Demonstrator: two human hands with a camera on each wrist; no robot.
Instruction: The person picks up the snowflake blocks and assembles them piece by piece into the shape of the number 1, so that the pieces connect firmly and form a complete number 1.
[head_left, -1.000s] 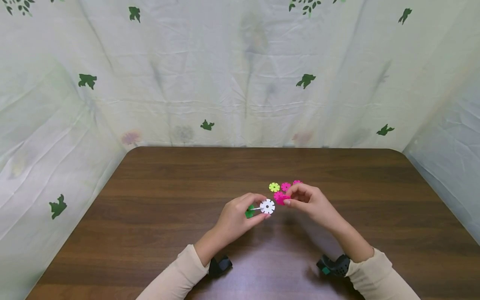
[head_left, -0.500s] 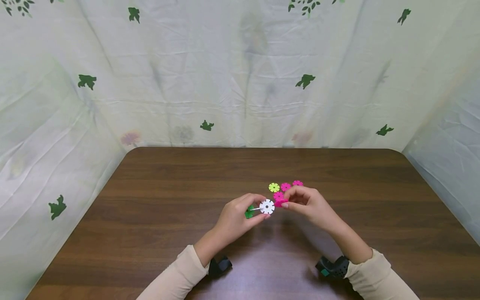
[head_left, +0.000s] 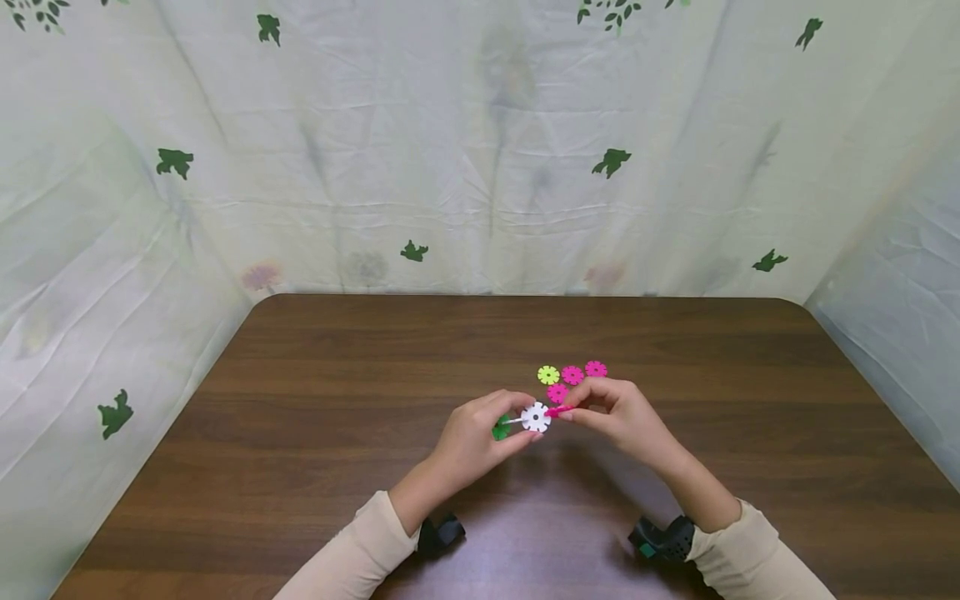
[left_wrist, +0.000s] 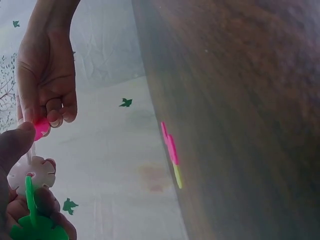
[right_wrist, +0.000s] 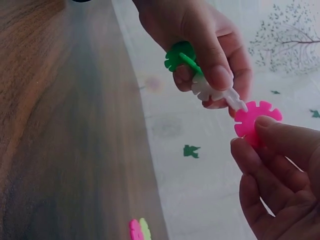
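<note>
My left hand (head_left: pixel 480 432) pinches a small linked chain of notched plastic discs above the table. Green discs (right_wrist: pixel 177 55) form one end and white discs (head_left: pixel 536 417) the other, some seen edge-on. Between thumb and fingertips, my right hand (head_left: pixel 622 418) holds a pink notched disc (right_wrist: pixel 257 120). In the right wrist view its rim meets the edge of a white disc; whether the slots are engaged I cannot tell. The left wrist view shows a green disc (left_wrist: pixel 37 229) close to the camera, partly cut off.
Behind the hands, a yellow disc (head_left: pixel 548 375) and several pink discs (head_left: pixel 572 375) lie flat on the brown wooden table (head_left: pixel 360 350). A pale curtain (head_left: pixel 450 125) with green bird shapes hangs beyond the table's far edge.
My right hand has moved slightly left and down, bringing the pink disc from beside the white disc to its edge. The disc has turned nearly edge-on in the head view. The left hand barely moved.
</note>
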